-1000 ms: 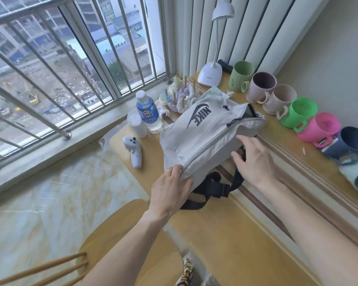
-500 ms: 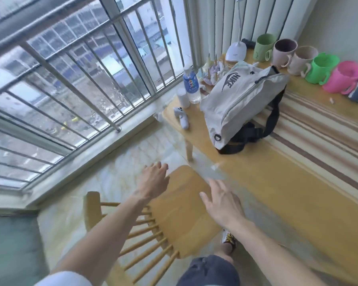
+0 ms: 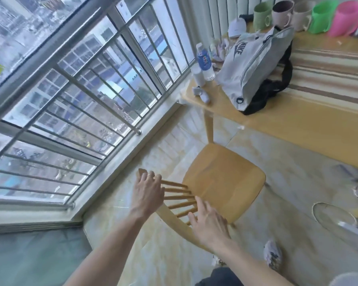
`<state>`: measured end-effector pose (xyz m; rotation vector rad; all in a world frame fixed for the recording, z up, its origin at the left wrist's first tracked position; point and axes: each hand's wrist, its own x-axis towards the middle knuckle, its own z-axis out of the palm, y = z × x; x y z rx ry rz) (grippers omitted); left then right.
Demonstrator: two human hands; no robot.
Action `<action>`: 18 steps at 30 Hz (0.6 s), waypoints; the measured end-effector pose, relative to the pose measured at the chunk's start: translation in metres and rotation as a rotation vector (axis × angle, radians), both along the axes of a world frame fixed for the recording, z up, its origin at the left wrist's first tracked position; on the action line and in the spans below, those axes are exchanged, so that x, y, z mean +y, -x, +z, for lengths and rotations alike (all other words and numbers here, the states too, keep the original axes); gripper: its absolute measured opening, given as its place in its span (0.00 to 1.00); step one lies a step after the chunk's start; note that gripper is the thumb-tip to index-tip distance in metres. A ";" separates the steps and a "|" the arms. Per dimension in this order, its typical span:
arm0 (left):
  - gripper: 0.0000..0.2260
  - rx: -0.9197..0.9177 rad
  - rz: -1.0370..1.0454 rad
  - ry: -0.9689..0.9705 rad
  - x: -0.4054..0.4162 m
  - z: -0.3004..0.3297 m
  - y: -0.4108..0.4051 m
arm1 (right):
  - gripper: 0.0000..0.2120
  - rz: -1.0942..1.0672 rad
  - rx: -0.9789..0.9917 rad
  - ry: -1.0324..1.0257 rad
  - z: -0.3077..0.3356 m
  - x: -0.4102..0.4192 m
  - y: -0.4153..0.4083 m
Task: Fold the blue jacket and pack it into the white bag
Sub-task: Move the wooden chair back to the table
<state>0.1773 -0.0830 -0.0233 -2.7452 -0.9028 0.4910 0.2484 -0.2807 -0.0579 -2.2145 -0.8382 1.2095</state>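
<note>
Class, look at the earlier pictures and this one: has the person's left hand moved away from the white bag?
Yes. The left hand, which was on the white bag on the table, is now down at the chair backrest, well apart from the bag.

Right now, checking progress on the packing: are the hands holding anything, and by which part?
Neither visibly grips anything. The left hand and right hand are spread open at the chair's backrest.

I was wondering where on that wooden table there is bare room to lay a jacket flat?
Free: the near tabletop right of the white bag, and the striped runner behind it. Crowded: the window corner around the water bottle, and the far edge lined with mugs.
</note>
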 end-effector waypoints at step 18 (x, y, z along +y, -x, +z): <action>0.25 -0.180 -0.399 0.367 0.123 -0.075 0.108 | 0.15 -0.283 -0.472 0.469 -0.031 0.130 0.147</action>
